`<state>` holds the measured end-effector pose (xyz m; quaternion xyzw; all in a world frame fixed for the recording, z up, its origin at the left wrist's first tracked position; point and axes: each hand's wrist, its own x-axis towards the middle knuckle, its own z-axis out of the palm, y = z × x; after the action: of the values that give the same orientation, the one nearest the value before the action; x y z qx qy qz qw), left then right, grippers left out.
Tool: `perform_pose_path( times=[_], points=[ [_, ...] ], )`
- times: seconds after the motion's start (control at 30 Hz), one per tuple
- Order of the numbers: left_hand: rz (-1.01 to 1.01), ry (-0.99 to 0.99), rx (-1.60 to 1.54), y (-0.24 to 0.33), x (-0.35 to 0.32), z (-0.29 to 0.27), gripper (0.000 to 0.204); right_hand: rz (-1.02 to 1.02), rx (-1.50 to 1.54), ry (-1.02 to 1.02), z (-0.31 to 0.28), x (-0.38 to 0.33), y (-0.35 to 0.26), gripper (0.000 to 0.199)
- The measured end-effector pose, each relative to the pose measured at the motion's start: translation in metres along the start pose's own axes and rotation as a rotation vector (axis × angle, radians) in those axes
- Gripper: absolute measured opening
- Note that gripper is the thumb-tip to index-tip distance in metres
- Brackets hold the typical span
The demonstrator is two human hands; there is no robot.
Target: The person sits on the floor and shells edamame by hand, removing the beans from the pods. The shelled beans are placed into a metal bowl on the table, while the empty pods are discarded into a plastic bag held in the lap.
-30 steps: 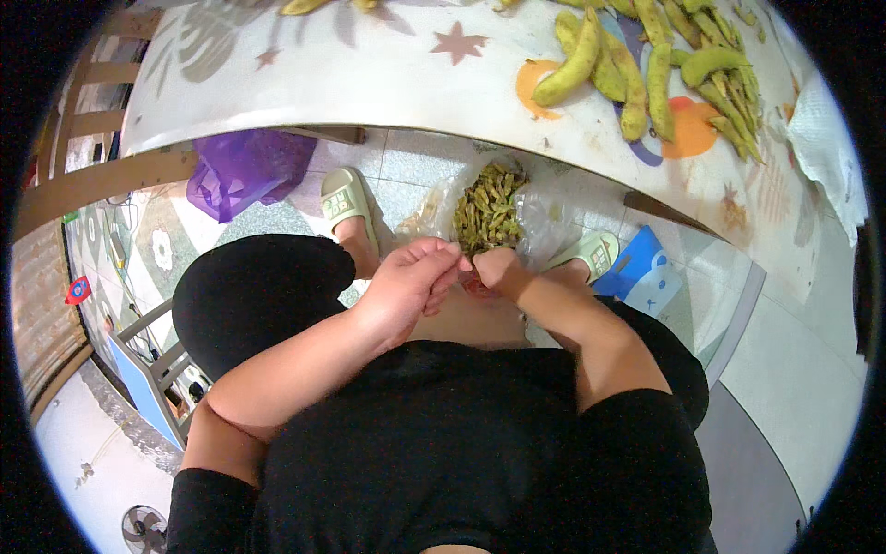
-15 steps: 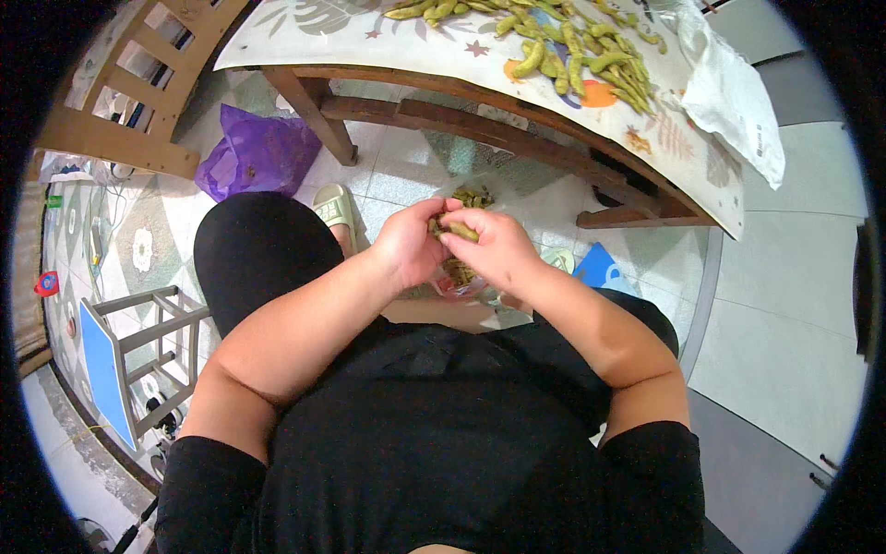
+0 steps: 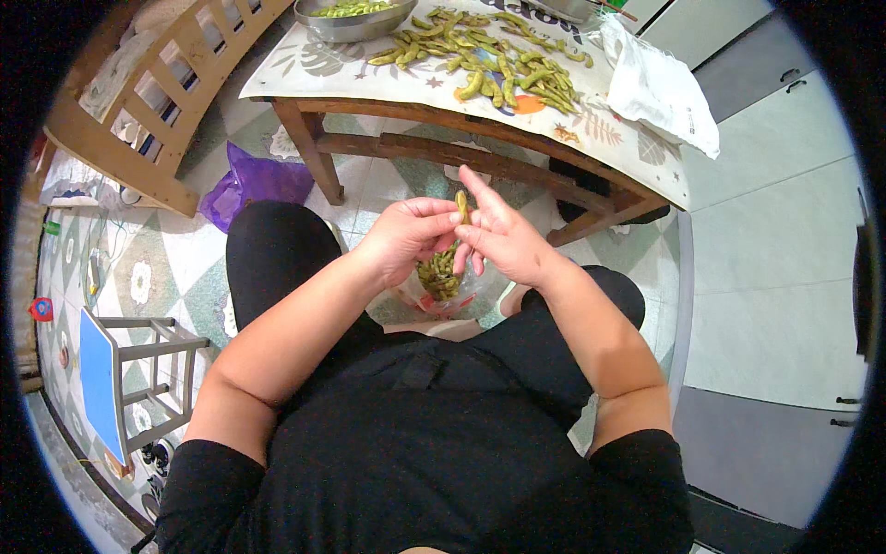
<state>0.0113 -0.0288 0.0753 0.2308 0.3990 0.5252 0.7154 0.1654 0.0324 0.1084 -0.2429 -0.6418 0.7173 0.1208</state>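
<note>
A green-brown soybean pod stands upright between my hands, pinched in the fingertips of my left hand. My right hand is right beside it with the fingers spread; its thumb lies close to the pod's lower end, and I cannot tell if it touches. Below both hands, between my knees, a clear plastic bag holds many pods and husks. More pods are heaped on the table. A metal bowl with shelled green beans is at the table's far left.
The wooden table has a patterned cloth and a white plastic bag at its right. A purple bag lies on the floor by its left leg. A blue-topped stool is at my left, a wooden slatted frame at the far left.
The view has shifted, so the bowl of beans now shows. My right hand's fingers have opened out from the earlier closed grip, and a pod now points up from my left fingertips.
</note>
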Motion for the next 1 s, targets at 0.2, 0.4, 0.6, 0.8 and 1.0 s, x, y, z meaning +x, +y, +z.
perform_pose_path(
  times=[0.2,0.4,0.6,0.8,1.0],
  points=[
    [0.096,0.144,0.033,0.006,0.002,0.006,0.012,-0.051,0.092,0.230,-0.003,0.012,0.021,0.031],
    [0.133,0.105,-0.102,-0.002,0.021,0.003,0.011,0.019,0.095,0.242,-0.017,0.019,0.021,0.011],
    [-0.032,-0.080,-0.309,0.001,0.045,-0.008,0.011,0.077,0.012,0.261,-0.030,0.024,0.006,0.009],
    [-0.293,-0.038,-0.704,-0.001,0.058,-0.010,0.015,-0.202,-0.636,0.465,-0.023,0.032,0.031,0.013],
    [-0.031,0.043,-0.597,-0.009,0.057,0.009,0.012,-0.168,-0.433,0.642,-0.004,0.038,0.034,0.014]
  ],
)
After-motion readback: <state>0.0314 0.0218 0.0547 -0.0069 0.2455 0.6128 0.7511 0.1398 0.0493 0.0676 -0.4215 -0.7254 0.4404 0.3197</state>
